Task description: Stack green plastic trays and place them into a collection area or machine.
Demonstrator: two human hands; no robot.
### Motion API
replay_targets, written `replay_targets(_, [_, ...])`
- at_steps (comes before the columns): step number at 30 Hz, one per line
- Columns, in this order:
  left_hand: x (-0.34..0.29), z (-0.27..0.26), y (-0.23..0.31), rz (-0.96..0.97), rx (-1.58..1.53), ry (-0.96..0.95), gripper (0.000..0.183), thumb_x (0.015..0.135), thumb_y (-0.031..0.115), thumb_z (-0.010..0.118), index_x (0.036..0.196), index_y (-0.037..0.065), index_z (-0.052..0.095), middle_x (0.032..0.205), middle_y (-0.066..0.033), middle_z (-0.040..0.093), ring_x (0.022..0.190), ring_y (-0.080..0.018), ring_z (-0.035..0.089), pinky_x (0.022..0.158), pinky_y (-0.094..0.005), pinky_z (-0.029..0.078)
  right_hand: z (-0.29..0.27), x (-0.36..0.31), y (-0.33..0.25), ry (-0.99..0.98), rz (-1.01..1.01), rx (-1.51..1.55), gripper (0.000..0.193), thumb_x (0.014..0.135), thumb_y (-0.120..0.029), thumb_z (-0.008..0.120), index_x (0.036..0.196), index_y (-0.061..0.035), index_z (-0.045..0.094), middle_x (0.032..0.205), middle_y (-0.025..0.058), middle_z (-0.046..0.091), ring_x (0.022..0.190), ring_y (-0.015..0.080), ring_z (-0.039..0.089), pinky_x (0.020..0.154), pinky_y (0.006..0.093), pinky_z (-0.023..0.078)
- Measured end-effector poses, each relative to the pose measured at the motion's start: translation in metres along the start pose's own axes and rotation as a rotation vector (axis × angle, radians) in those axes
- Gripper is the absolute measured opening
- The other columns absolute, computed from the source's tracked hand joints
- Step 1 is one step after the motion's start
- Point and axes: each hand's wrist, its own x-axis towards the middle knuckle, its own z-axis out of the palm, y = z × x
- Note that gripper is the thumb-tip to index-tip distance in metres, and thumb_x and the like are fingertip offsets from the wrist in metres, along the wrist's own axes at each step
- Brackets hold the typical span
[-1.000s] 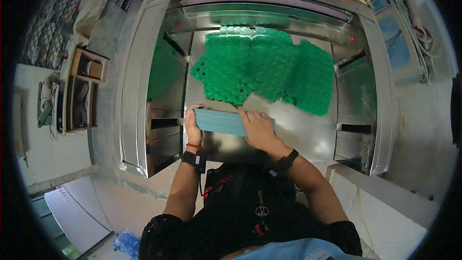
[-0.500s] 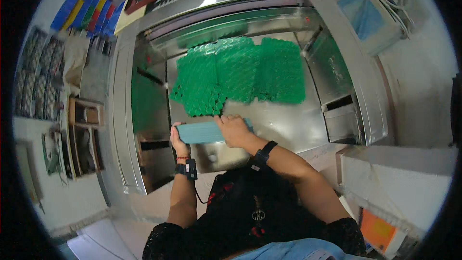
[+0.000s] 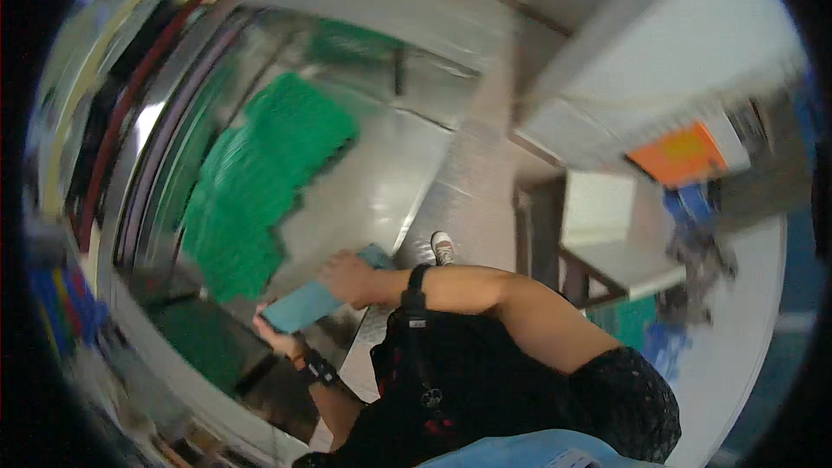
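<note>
Both my hands hold a long pale teal block (image 3: 302, 306) with fine lines along its side, possibly stacked strips. My left hand (image 3: 279, 340) grips its near left end, fingers wrapped around the edge. Over the top near the other end lies my right hand (image 3: 348, 279), its fingers closed on the block; part of the block shows beyond it. Just past the hands, bright green sheets with scalloped edges (image 3: 273, 160) lie spread over a shiny steel surface (image 3: 364, 156). Motion blur softens the details.
A raised metal frame (image 3: 381, 9) surrounds the steel surface. To the right stand a white cabinet (image 3: 667, 43), an orange-and-white box (image 3: 680, 154) and a low white open-fronted unit (image 3: 598, 217). My shoe (image 3: 442, 247) shows on the floor.
My view has swung to the right, so the steel surface and green sheets now sit at the left. The teal block, held in both hands, has moved away from the green sheets' front edge.
</note>
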Motion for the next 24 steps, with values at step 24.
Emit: replay_targets(24, [-0.333, 0.226, -0.212, 0.218, 0.819, -1.669, 0.021, 0.090, 0.015, 0.043, 0.097, 0.001, 0.058, 0.086, -0.0122, 0.059, 0.083, -0.0282, 0.056, 0.075, -0.0380, 0.044, 0.087, -0.522, -0.104, 0.396, 1.276, 0.556, 0.065, 0.056, -0.026, 0.079, 0.106, 0.0007, 0.048, 0.099, 0.0183, 0.058, 0.094, 0.0348, 0.059, 0.074, 0.0423, 0.049])
